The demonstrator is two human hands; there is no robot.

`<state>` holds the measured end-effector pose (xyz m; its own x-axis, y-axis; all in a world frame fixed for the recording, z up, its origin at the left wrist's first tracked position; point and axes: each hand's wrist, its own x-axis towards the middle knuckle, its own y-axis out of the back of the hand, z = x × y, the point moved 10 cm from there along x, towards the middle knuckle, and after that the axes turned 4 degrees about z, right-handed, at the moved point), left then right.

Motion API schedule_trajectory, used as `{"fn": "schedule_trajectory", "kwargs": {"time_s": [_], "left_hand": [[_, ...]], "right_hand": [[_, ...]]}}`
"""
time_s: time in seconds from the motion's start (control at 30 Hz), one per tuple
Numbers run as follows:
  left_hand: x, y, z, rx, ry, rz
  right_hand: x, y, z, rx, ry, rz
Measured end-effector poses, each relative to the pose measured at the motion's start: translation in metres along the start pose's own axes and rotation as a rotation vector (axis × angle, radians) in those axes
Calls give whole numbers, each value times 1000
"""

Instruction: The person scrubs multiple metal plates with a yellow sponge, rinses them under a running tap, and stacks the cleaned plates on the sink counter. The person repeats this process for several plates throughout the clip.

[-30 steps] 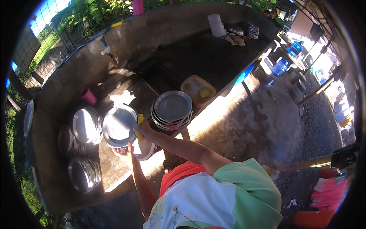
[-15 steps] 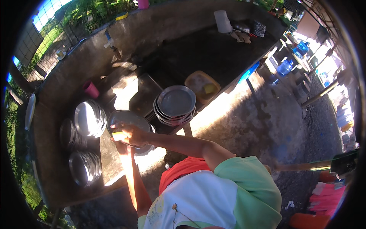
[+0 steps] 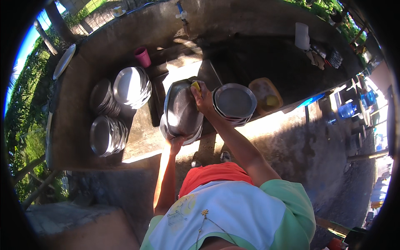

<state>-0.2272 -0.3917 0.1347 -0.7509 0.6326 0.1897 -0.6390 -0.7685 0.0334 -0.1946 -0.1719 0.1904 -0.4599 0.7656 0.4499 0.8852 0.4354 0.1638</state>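
- Since the earlier frame, the plate (image 3: 182,109) has been tipped onto a steeper slant, and the right hand (image 3: 203,98) has been moved from the plate's left side to its far right rim.
- Near the front edge of the counter (image 3: 141,137), the plate's near rim is gripped by the left hand (image 3: 176,143), its fingers partly hidden.
- The plate is held tilted over the counter's front middle, above lower plates (image 3: 196,136); whether they are touched by it cannot be told.
- At the far right rim, a yellow sponge (image 3: 195,85) is pinched by the right hand.
- Just to the right, along the front edge, a stack (image 3: 234,102) is set, with a tub (image 3: 263,87) beside it; a yellowish lump (image 3: 272,101) is held inside.
- Toward the counter's left end, plates are ranged on a slant in a near row (image 3: 104,135), a dark row (image 3: 101,96) and a bright row (image 3: 129,87).
- Behind these, a pink cup (image 3: 143,57) is tilted.
- Near the far right corner, a white container (image 3: 302,36) is placed beside a cloth (image 3: 315,60).
- On the back wall (image 3: 233,18), a tap (image 3: 181,15) is mounted.
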Motion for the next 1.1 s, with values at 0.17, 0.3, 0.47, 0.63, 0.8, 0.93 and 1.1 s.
{"fn": "schedule_trajectory", "kwargs": {"time_s": [0.17,0.3,0.47,0.63,0.8,0.93,1.1], "left_hand": [[8,-2,-41,-252,228,148],[-2,21,-17,117,-173,67],[-3,28,-34,142,-78,51],[28,31,-99,-66,304,206],[-3,104,-121,1152,230,405],[-16,109,-164,938,364,298],[-28,102,-177,118,629,314]], "right_hand": [[-70,-51,-106,-91,624,-345],[-89,-48,-80,-441,470,-552],[-37,25,36,535,-801,-284],[-5,68,-27,556,-382,-584],[-1,120,-8,-628,87,-510],[-36,117,31,-993,330,-514],[-54,109,44,-768,207,-665]]}}
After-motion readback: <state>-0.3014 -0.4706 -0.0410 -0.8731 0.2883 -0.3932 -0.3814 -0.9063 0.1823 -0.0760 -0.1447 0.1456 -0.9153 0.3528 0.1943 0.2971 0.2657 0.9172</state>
